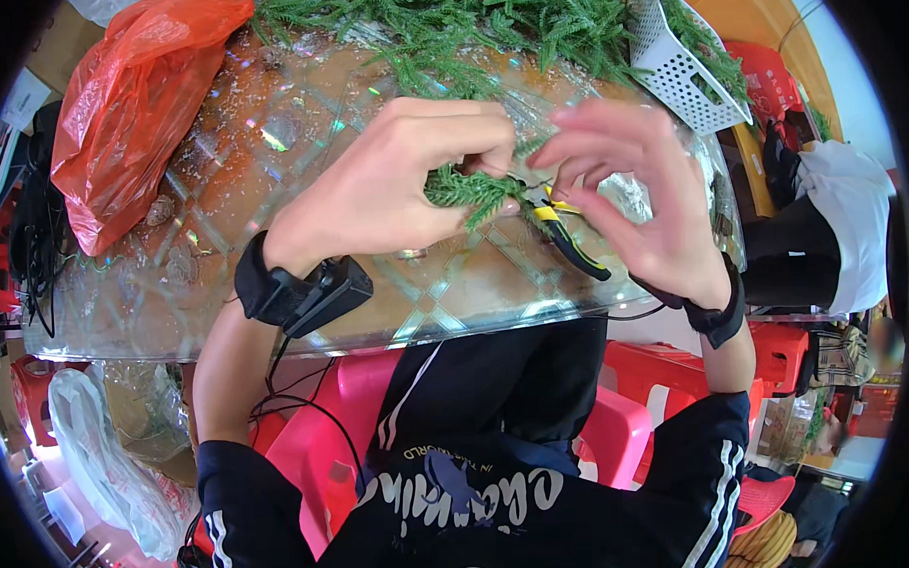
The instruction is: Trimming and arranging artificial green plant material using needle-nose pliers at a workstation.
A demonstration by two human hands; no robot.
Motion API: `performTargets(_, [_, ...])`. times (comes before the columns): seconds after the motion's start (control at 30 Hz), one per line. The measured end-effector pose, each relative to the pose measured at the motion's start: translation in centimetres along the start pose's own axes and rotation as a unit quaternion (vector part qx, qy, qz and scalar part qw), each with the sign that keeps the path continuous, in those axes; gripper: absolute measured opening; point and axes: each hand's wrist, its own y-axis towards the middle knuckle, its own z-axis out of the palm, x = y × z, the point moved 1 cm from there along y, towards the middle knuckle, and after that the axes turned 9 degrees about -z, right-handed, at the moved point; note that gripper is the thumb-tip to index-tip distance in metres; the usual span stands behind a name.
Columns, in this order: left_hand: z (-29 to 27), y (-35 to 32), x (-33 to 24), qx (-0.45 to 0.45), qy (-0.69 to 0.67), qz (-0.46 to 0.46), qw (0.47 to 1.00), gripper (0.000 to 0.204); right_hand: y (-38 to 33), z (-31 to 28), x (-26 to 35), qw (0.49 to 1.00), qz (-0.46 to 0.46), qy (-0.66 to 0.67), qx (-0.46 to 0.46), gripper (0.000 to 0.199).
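Note:
My left hand (401, 181) is closed around a short green artificial pine sprig (468, 191), its needles showing between thumb and fingers. To its right, my right hand (637, 197) is raised with fingers curved and apart, slightly blurred. Its fingertips hover near the sprig's end, and nothing can be made out between them. Pliers (565, 242) with black and yellow handles lie on the table between the two hands, their jaws close to the sprig and partly hidden.
A heap of green pine sprigs (505, 22) covers the table's far side, beside a white perforated basket (672, 71) with more greenery. An orange-red plastic bag (138, 115) sits at left. White flecks litter the clear-covered round table (301, 189). Someone in a white top (853, 220) is at right.

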Motion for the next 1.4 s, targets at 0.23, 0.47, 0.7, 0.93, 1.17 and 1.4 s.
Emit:
performTargets(0.23, [0.5, -0.1, -0.3, 0.055, -0.105, 0.004, 0.993, 0.033, -0.4, -0.5, 0.9, 0.961, -0.225, -0.112, 0.113, 0.052])
performTargets(0.47, [0.4, 0.3, -2.9, -0.058, 0.217, 0.193, 0.955, 0.027, 0.3, -0.5, 1.4, 0.996, 0.042, 0.043, 0.066, 0.045])
performTargets(0.7, [0.1, 0.0, -1.9, -0.086, 0.150, 0.133, 0.976, 0.029, 2.0, -1.3, 1.9, 0.952, 0.211, 0.200, 0.100, 0.041])
performTargets(0.93, [-0.3, -0.2, -1.1, -0.027, -0.155, -0.039, 0.987, 0.034, 0.6, -0.6, 0.6, 0.996, -0.082, 0.002, 0.040, 0.026])
performTargets(1.17, [0.6, -0.4, -0.4, 0.016, -0.331, -0.058, 0.942, 0.031, 1.0, 0.2, 0.1, 0.983, -0.180, 0.003, -0.030, 0.015])
performTargets(1.4, [0.7, -0.5, -0.5, 0.026, -0.421, -0.091, 0.902, 0.031, 0.6, 1.1, -0.3, 0.970, -0.222, -0.050, -0.079, 0.015])
